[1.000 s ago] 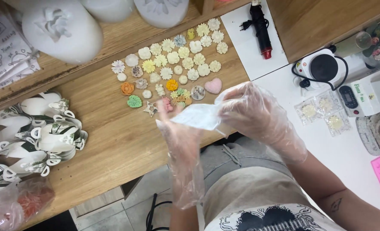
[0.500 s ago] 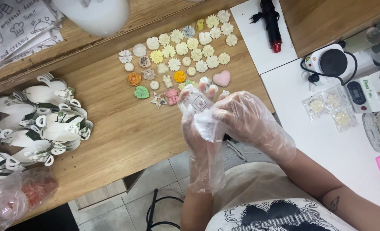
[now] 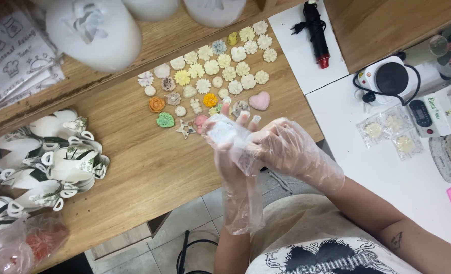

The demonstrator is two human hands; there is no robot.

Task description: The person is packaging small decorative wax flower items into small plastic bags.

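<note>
My right hand (image 3: 291,149) fingers pinch the loose plastic glove (image 3: 238,172) over my open left hand (image 3: 230,139), above the surface (image 3: 134,167); a hard tug could tear it

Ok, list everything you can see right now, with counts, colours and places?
Small moulded pieces: dozens, mostly cream and pale yellow, wooden table centre.
Pink heart: one, right end of that group.
Orange rose: one, left end.
Green leaf: one, below the rose.
Folded paper boxes: a pile, white with green print, table left.
Glue gun: one, black with red tip, white board.
Hot plate: one, white and black, right counter.
Clear sachets: three, right counter.
Left hand: clear glove.
Right hand: clear glove, touching left.
</note>
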